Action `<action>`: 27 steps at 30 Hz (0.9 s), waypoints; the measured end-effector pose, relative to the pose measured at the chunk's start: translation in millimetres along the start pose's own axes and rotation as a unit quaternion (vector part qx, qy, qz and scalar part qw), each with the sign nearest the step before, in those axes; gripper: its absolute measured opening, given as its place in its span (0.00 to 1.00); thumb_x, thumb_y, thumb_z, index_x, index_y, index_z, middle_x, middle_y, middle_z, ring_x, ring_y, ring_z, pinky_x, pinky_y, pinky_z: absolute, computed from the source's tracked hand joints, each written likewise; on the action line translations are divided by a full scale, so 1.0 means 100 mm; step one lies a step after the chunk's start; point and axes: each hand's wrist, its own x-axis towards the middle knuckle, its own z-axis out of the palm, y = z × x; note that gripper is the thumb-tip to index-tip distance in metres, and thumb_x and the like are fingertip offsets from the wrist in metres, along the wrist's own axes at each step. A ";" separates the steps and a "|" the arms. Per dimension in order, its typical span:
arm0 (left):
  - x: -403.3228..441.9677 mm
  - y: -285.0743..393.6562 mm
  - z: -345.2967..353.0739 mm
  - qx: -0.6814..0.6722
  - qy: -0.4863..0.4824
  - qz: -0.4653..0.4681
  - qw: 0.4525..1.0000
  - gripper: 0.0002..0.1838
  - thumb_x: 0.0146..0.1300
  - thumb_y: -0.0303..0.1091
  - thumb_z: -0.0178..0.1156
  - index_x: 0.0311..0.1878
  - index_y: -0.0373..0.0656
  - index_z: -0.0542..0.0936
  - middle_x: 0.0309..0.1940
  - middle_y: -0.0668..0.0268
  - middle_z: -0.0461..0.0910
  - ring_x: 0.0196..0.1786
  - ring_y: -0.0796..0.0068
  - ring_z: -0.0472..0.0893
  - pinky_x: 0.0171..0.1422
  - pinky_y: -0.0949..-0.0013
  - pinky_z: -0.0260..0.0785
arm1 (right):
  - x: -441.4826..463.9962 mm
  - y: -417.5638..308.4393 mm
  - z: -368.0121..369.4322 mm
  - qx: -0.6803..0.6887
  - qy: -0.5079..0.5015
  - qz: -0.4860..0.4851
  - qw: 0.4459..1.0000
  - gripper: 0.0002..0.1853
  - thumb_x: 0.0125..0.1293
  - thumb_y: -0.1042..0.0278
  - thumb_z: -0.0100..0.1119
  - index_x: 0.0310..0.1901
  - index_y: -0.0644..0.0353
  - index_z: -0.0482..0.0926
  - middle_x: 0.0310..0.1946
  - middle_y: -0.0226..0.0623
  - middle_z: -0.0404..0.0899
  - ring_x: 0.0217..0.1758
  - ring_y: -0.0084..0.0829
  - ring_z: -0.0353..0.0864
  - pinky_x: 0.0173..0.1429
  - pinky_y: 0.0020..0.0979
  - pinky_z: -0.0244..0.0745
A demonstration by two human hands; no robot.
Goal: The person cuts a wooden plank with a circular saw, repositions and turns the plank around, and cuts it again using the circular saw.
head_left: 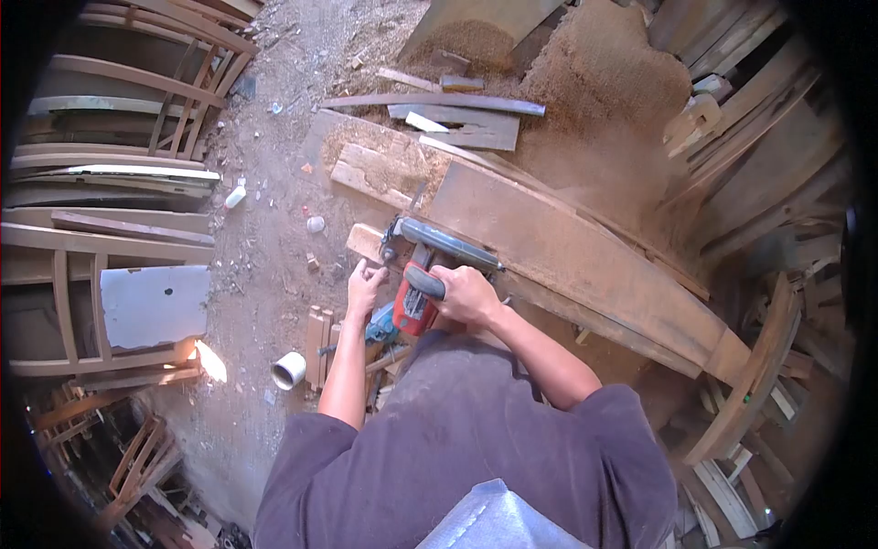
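My right hand (465, 295) is wrapped round the dark handle of a red and grey power saw (418, 297), which sits at the near left edge of a long wooden workbench (567, 247). Beside the saw's left end, my left hand (366, 285) pinches the near end of a small light wood block (367, 242). The block's right end is close to the saw's blade area; whether they touch I cannot tell. A weathered plank (373, 176) lies on the bench beyond the saw.
A teal power tool (380, 324) and stacked wood strips (318, 343) are left of my body. A white bucket (289, 370) stands on the dusty floor. Wooden frames (87, 242) line the left side. Sawdust (604, 82) is heaped beyond the bench; boards lean at right.
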 end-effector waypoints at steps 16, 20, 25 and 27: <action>-0.58 1.67 -1.91 0.055 0.316 0.302 0.898 0.38 0.72 0.26 0.68 0.82 0.34 0.65 0.33 0.71 0.79 0.34 0.81 0.77 0.41 0.72 0.72 | 1.11 -1.65 0.11 0.118 0.036 -0.274 0.954 0.19 0.61 0.65 0.71 0.54 0.57 0.85 0.34 0.53 0.88 0.40 0.55 0.90 0.45 0.50 0.85; -1.26 2.41 -1.75 0.046 0.386 0.312 0.867 0.39 0.73 0.30 0.68 0.83 0.34 0.63 0.35 0.70 0.78 0.38 0.80 0.76 0.48 0.71 0.72 | 0.91 -2.14 -0.23 0.141 0.044 -0.340 0.929 0.20 0.57 0.68 0.70 0.53 0.57 0.86 0.32 0.53 0.87 0.38 0.54 0.89 0.43 0.49 0.83; -1.42 2.60 -1.33 0.045 0.334 0.330 0.882 0.39 0.74 0.32 0.67 0.83 0.34 0.63 0.36 0.69 0.79 0.39 0.78 0.77 0.50 0.71 0.72 | 0.39 -2.13 -0.65 0.102 0.088 -0.322 0.937 0.21 0.55 0.68 0.70 0.53 0.57 0.86 0.32 0.53 0.87 0.37 0.54 0.89 0.43 0.48 0.83; -1.33 2.59 -1.02 0.034 0.269 0.323 0.907 0.39 0.75 0.31 0.67 0.83 0.34 0.63 0.39 0.69 0.79 0.43 0.79 0.78 0.52 0.71 0.74 | 0.11 -1.99 -0.86 0.073 0.105 -0.290 0.949 0.21 0.55 0.68 0.71 0.53 0.58 0.86 0.34 0.53 0.88 0.38 0.54 0.89 0.44 0.48 0.84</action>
